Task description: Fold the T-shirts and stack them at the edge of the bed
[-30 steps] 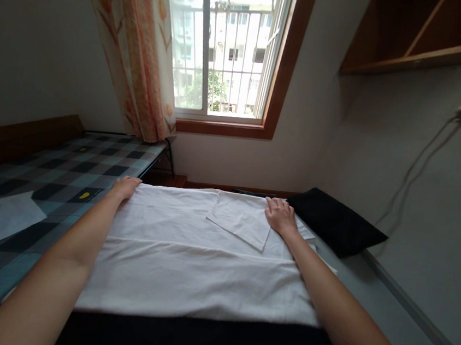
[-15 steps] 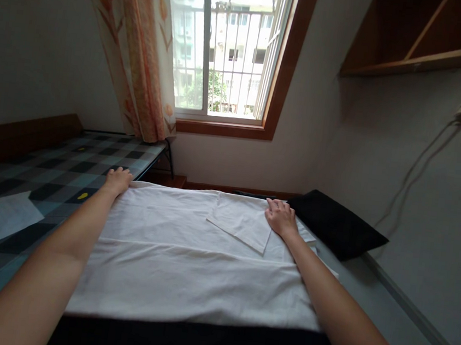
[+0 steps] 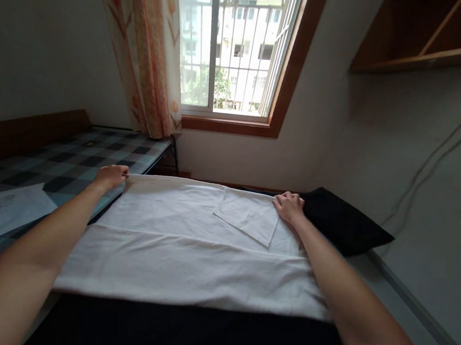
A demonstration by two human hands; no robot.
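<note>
Our left hand is pinching the white cloth far left; our half-curled right hand is covering its far-right edge, grip unclear.

A pale grey worktop carries a white shirt laid out widthwise and, by the wall, a black flat item. The checked bed alongside holds printed paper.
</note>
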